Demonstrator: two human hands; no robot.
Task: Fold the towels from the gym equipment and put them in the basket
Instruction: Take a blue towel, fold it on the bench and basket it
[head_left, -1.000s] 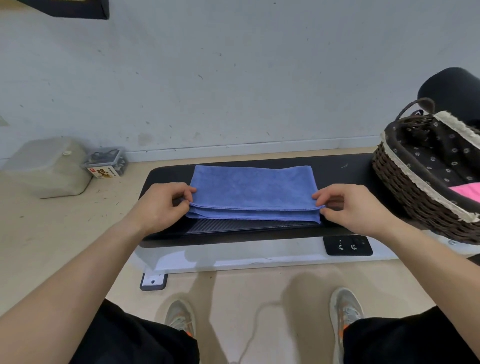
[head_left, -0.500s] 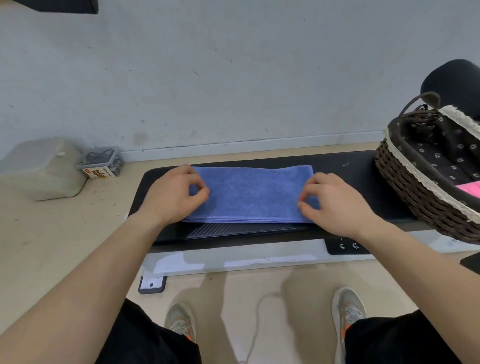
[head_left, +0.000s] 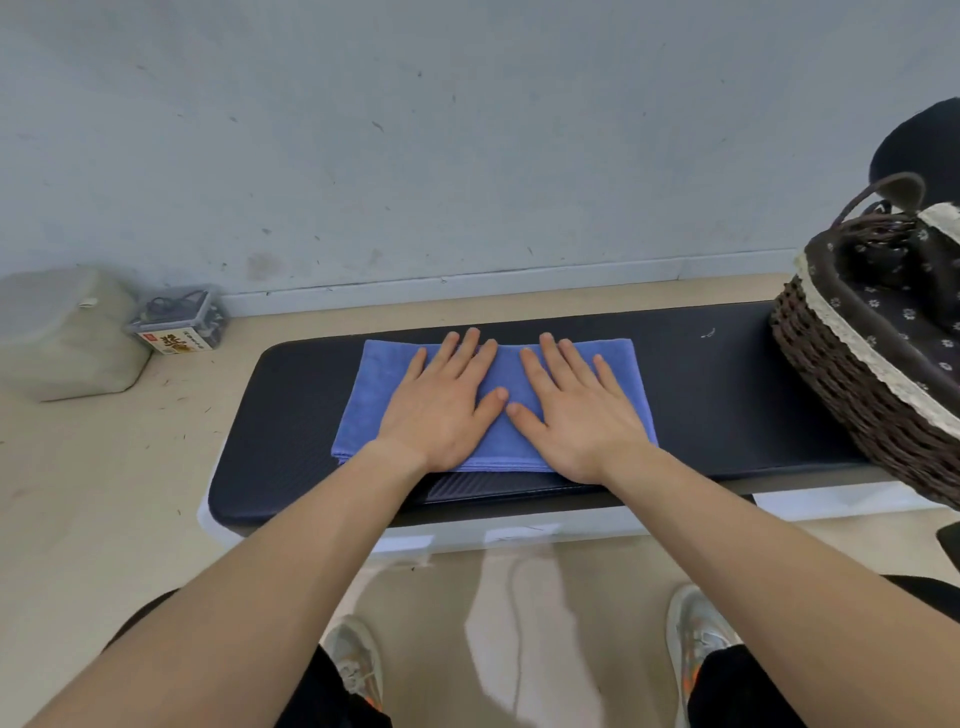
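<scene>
A blue towel (head_left: 371, 395), folded into a flat rectangle, lies on the black padded top of a low gym machine (head_left: 701, 384). My left hand (head_left: 447, 405) and my right hand (head_left: 571, 410) rest palm down on the towel side by side, fingers spread, thumbs almost touching at its middle. Neither hand grips anything. A dark wicker basket (head_left: 852, 384) with a dotted fabric liner and cream trim stands on the right end of the pad, about a hand's width beyond the towel.
A pale plastic container (head_left: 62, 332) and a small clear box with a label (head_left: 179, 322) sit on the floor by the wall at the left. The machine's white base (head_left: 519, 530) is just in front of my shoes (head_left: 356, 660). A black object stands behind the basket.
Both hands let go of the towel's near corners after laying the fold over, then moved to its middle and now lie flat and open on it. The towel is narrower.
</scene>
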